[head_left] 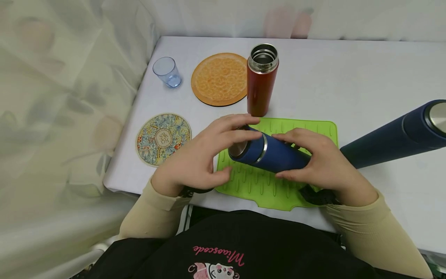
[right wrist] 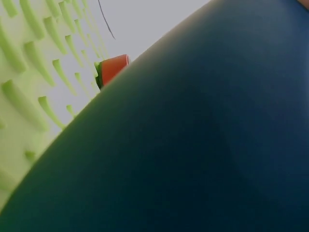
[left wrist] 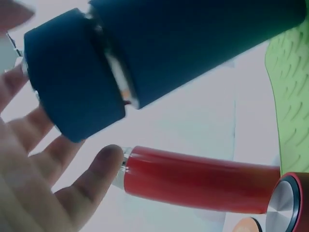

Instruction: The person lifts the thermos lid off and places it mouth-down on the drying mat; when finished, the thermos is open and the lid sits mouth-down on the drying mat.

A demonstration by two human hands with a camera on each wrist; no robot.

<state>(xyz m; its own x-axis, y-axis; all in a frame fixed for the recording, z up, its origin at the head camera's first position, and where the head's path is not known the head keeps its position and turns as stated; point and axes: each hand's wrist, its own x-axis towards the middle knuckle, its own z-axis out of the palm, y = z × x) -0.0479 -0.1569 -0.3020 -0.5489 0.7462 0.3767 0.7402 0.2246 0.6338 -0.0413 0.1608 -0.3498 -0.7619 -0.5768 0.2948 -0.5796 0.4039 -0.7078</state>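
A blue thermos bottle (head_left: pixel 280 155) with a steel ring below its lid leans to the left over a green ribbed mat (head_left: pixel 275 199). My right hand (head_left: pixel 327 166) grips its lower body between thumb and fingers. Around the lid end (left wrist: pixel 72 77), my left hand (head_left: pixel 200 157) spreads its fingers, with the thumb standing off from the lid. Behind the mat stands a red thermos bottle (head_left: pixel 261 85), its steel mouth uncovered. The left wrist view also shows a red lid with a steel top (left wrist: pixel 287 203). The blue body fills most of the right wrist view.
Another dark blue thermos (head_left: pixel 393 133) stands to the right, lid on. An orange round mat (head_left: pixel 219 79) lies at the back beside the red bottle. A clear blue glass (head_left: pixel 168 73) and a patterned round coaster (head_left: pixel 163 139) are near the table's left edge.
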